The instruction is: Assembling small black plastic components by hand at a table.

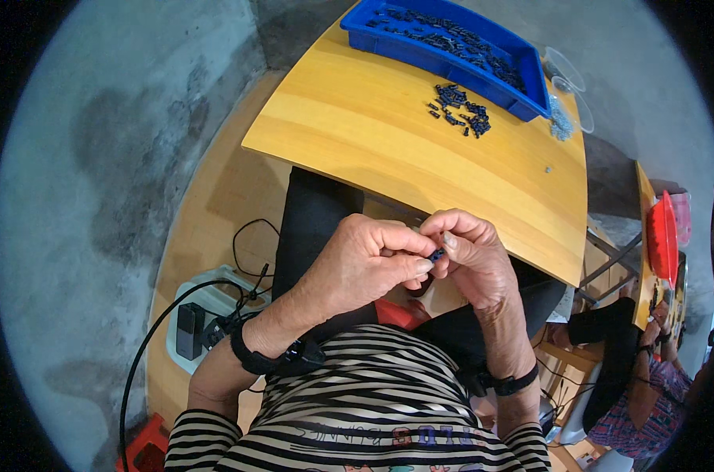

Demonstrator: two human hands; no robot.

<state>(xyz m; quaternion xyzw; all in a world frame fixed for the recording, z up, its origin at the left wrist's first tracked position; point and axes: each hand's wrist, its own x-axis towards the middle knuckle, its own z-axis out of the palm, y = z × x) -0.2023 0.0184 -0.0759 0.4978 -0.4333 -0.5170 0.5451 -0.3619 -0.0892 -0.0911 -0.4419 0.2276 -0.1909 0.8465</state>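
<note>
One small dark part [436,254] sits pinched between the fingertips of both hands, held over the lap just in front of the near edge of the bench [373,134]. The left hand [365,263] is curled nearly closed around it; the right hand [471,256] is bent in tight against it too. Farther out on the yellow wooden bench lies one loose heap of dark parts [459,108], just beside one blue tray [451,47] full of more. The floor is grey concrete. At the right, another person [648,377] sits near a red tray [662,236].
</note>
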